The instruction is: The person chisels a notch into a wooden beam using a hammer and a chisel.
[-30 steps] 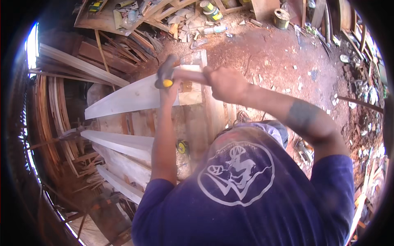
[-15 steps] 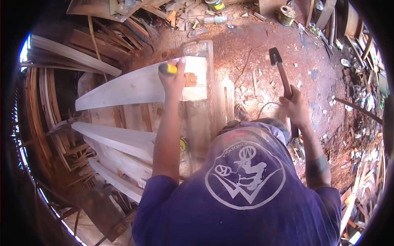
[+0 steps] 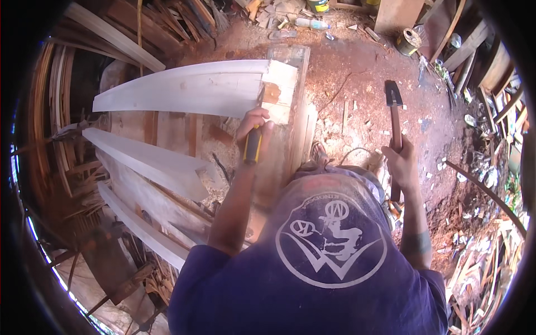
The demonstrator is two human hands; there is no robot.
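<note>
My left hand (image 3: 254,124) is closed around a chisel whose yellow-and-black handle (image 3: 253,146) points back along my forearm; its blade is hidden. That hand is at the near edge of a long pale wooden beam (image 3: 184,88), by its squared right end, where a brown recess (image 3: 271,92) shows. The beam lies across a wooden workbench (image 3: 298,67). Out to the right, my right hand (image 3: 403,162) grips a hammer (image 3: 396,125) by its wooden handle, with the dark metal head pointing away from me above the floor.
Two more pale beams, a middle one (image 3: 148,162) and a nearer one (image 3: 139,223), lie on the left. Stacked planks (image 3: 61,106) stand beyond them. A bottle (image 3: 312,23) and an open can (image 3: 409,42) are on the far floor. Wood scraps and litter (image 3: 474,167) cover the right side.
My left hand has drawn back from above the beam to its near edge, turning the chisel's handle toward me. The hammer in my right hand now points more straight ahead. The view has shifted.
</note>
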